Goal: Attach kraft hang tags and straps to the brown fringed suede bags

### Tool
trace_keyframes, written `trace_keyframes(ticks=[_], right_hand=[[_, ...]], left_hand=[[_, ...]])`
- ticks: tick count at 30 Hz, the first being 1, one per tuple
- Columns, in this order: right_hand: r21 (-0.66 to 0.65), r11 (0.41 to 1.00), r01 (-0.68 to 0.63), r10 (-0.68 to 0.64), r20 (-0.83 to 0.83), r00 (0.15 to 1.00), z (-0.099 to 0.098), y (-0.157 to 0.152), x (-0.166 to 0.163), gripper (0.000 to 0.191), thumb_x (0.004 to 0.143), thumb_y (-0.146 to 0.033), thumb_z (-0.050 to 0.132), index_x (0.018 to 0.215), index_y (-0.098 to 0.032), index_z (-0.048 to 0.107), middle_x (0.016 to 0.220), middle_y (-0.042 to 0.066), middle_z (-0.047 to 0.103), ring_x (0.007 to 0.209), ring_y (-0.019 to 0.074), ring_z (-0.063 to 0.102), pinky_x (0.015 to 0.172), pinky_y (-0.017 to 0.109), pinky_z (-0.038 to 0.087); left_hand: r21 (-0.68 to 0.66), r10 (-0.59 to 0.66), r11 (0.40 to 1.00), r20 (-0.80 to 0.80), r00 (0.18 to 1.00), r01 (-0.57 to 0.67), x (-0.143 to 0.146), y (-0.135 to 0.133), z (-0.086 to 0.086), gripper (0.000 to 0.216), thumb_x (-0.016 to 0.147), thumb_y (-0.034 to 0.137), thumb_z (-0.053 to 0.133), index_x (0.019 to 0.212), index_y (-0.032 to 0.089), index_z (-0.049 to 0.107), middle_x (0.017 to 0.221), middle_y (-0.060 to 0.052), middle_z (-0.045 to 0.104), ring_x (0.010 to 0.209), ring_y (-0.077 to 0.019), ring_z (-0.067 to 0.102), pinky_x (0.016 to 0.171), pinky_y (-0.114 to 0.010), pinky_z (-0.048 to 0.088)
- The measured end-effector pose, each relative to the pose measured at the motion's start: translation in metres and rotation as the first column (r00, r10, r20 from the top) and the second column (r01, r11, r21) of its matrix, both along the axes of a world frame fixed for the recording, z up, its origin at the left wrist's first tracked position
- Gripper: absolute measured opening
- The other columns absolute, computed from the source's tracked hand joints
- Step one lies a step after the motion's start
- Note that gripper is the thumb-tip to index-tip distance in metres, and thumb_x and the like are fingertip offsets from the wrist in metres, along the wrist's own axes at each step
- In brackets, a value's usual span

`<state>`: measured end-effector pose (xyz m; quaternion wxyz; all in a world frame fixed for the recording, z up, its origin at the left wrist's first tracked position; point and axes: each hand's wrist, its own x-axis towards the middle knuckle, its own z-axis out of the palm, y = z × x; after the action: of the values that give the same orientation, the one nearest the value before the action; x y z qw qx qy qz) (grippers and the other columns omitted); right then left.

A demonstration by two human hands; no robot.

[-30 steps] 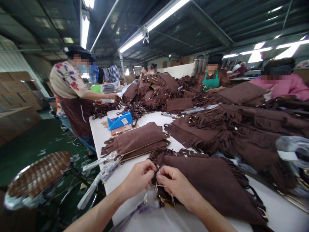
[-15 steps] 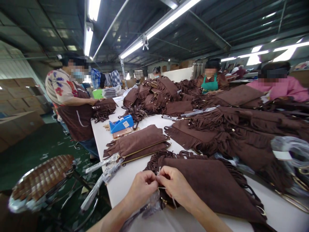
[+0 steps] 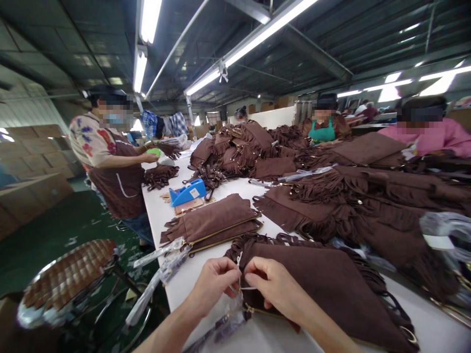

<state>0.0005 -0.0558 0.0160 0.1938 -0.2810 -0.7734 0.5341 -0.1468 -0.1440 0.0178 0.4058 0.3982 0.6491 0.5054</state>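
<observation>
A brown fringed bag (image 3: 312,279) lies on the white table in front of me, its zipper edge toward me. At its left corner, by the gold hardware, a thin white string (image 3: 240,267) runs between my hands. My left hand (image 3: 216,280) is closed in a pinch on the string. From the other side, my right hand (image 3: 270,282) has thumb and fingers together on the string, its palm over the bag's corner. Just below them a plastic-wrapped strap (image 3: 224,326) hangs off the bag. The exact grip of the fingertips is partly hidden.
Two stacked brown bags (image 3: 217,220) with wrapped straps lie ahead left, near a blue tape dispenser (image 3: 188,192). Heaps of fringed bags (image 3: 235,152) fill the table's far and right parts. A stool (image 3: 68,274) stands left. A co-worker (image 3: 114,162) stands by the table's left edge.
My hands have moved slightly apart, with more of the white string showing between them. The co-worker at left has lifted a fringed piece off the table.
</observation>
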Motion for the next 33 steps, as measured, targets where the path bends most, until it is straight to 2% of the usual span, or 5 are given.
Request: trace_keyframes(ticks=[21, 24, 27, 30, 33], right_hand=[[0.55, 0.824, 0.135, -0.094, -0.102, 0.99, -0.024, -0.011, -0.015, 0.019, 0.089, -0.019, 0.037, 0.073, -0.022, 0.047, 0.073, 0.002, 0.056, 0.068, 0.0167, 0.052, 0.064, 0.028, 0.038], [0.415, 0.904, 0.104, -0.062, -0.114, 0.992, -0.021, -0.008, -0.014, 0.019, 0.089, -0.022, 0.04, 0.071, -0.021, 0.048, 0.071, 0.001, 0.056, 0.067, 0.0157, 0.052, 0.064, 0.028, 0.039], [-0.037, 0.999, 0.023, -0.029, -0.178, 0.984, -0.014, -0.003, -0.011, 0.02, 0.087, -0.03, 0.051, 0.07, -0.02, 0.049, 0.065, -0.004, 0.053, 0.053, 0.0096, 0.046, 0.05, 0.022, 0.035], [-0.607, 0.781, -0.144, -0.051, -0.292, 0.955, -0.009, 0.005, -0.003, 0.025, 0.081, -0.041, 0.064, 0.077, -0.018, 0.055, 0.066, -0.005, 0.057, 0.047, 0.0048, 0.048, 0.044, 0.016, 0.037], [-0.788, 0.548, -0.279, -0.129, -0.41, 0.903, -0.005, 0.013, 0.005, 0.03, 0.07, -0.031, 0.078, 0.089, -0.013, 0.063, 0.083, 0.005, 0.07, 0.073, 0.0124, 0.068, 0.071, 0.024, 0.055]], left_hand=[[0.153, 0.079, 0.988, -0.539, 0.838, 0.005, -0.002, -0.002, 0.001, 0.011, 0.062, 0.014, 0.048, 0.052, 0.017, 0.051, 0.056, 0.003, 0.05, 0.058, -0.0111, 0.045, 0.055, -0.022, 0.03], [0.059, -0.044, 0.997, -0.153, 0.987, 0.053, -0.006, 0.0, 0.003, 0.004, 0.06, 0.02, 0.054, 0.057, 0.017, 0.054, 0.055, 0.003, 0.052, 0.055, -0.0116, 0.047, 0.054, -0.022, 0.033], [0.016, -0.151, 0.987, 0.429, 0.891, 0.16, -0.011, 0.002, 0.0, 0.01, 0.059, 0.023, 0.06, 0.064, 0.015, 0.055, 0.062, -0.001, 0.059, 0.055, -0.0115, 0.051, 0.054, -0.023, 0.036], [0.049, -0.142, 0.988, 0.693, 0.707, 0.149, -0.017, 0.001, -0.007, 0.012, 0.062, 0.021, 0.063, 0.064, 0.015, 0.054, 0.065, -0.001, 0.061, 0.057, -0.0112, 0.053, 0.056, -0.023, 0.037], [0.132, -0.154, 0.988, 0.77, 0.619, 0.082, -0.019, 0.0, -0.013, 0.01, 0.064, 0.019, 0.063, 0.064, 0.015, 0.053, 0.072, -0.003, 0.064, 0.067, -0.0134, 0.058, 0.062, -0.024, 0.041]])
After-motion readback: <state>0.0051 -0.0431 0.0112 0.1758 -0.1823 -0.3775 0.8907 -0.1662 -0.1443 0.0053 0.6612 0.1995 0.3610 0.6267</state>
